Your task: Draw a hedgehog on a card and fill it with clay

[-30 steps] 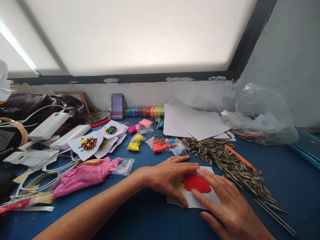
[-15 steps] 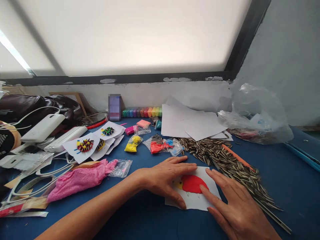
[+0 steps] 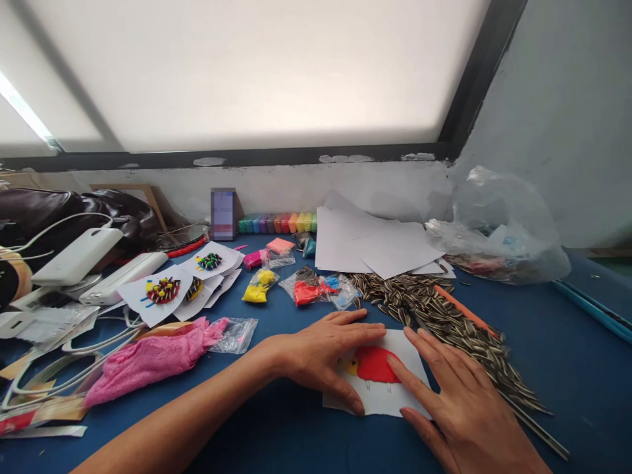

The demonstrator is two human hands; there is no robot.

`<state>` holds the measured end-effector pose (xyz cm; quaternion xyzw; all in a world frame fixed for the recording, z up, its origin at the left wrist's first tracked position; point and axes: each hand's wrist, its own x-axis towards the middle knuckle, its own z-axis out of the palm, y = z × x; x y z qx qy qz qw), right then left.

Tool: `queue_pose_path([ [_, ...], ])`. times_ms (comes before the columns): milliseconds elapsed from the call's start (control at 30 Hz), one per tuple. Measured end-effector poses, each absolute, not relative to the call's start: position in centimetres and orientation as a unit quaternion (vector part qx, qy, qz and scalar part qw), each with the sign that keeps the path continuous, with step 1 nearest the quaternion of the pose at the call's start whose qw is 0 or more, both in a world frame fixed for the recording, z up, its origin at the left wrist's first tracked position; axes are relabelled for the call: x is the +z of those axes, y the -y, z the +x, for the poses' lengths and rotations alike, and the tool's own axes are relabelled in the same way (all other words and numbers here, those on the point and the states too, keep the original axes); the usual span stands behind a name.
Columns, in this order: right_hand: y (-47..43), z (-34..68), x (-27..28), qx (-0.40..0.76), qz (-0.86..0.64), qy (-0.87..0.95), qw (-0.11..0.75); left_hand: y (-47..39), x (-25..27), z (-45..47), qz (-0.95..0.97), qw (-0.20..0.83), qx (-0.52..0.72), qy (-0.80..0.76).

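Observation:
A small white sheet of paper (image 3: 395,403) lies on the blue table in front of me. On it is a flattened red clay body (image 3: 378,366) with a yellow clay head (image 3: 351,367) at its left, and thin legs drawn below. My left hand (image 3: 326,355) rests over the sheet's left side with fingers spread, thumb near the lower edge. At the right, my right hand (image 3: 454,388) has its fingers apart, and one fingertip touches the right end of the red clay. A pile of striped sunflower seeds (image 3: 444,316) lies just beyond my right hand.
Bags of yellow clay (image 3: 258,287) and red clay (image 3: 309,289) sit beyond my hands. Finished seed pictures (image 3: 162,291), a pink cloth (image 3: 148,362), cables and white power banks (image 3: 79,255) crowd the left. White paper sheets (image 3: 370,237) and a plastic bag (image 3: 513,230) stand at the back.
My right index fingertip has shifted slightly left and up over the red clay's right end. My left hand keeps its place on the paper. The view has turned slightly.

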<state>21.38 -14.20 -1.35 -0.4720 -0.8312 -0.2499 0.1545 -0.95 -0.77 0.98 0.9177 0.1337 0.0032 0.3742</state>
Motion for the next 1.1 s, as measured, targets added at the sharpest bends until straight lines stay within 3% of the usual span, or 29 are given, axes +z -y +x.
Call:
queue_pose_path([
  [600, 14.48, 21.87, -1.81, -0.173, -0.557, 0.787, 0.201, 0.84, 1.33, -0.82, 0.916, 0.377, 0.001, -0.138],
  [1100, 14.39, 21.94, -2.11, -0.158, -0.541, 0.811, 0.157, 0.86, 1.29, -0.87, 0.919, 0.371, 0.0, -0.134],
])
